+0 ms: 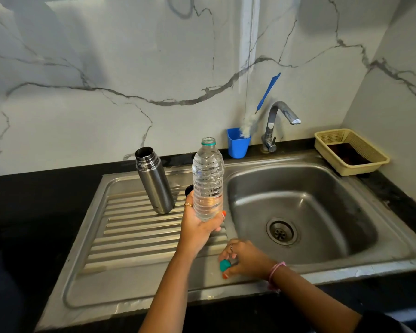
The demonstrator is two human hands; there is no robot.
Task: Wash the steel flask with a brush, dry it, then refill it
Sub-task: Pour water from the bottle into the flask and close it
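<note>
**Flask open on drainboard; water bottle uncapped in left hand**

Landmark: the sink basin [305, 200].

The right hand [246, 259] is nearest the camera, at the front-left corner of the basin, low over the steel rim. Its fingers and thumb pinch a teal bottle cap [224, 265].

The left hand [199, 224] is just left of the basin, above the ribbed drainboard [135, 234]. It grips the lower part of a clear plastic water bottle [208, 179], held upright. The bottle neck is open and carries a teal ring.

The steel flask [154, 181] stands on the drainboard, farther left of the basin and beyond the left hand. Its mouth is uncovered. A dark object shows partly behind the bottle; its identity cannot be determined.

Behind the basin, on the black worktop [34, 200], a blue cup [238, 145] holds the bottle brush [262, 102]. The tap [276, 123] stands right of the cup. A yellow basket [351, 150] sits at the back-right corner of the basin.
</note>
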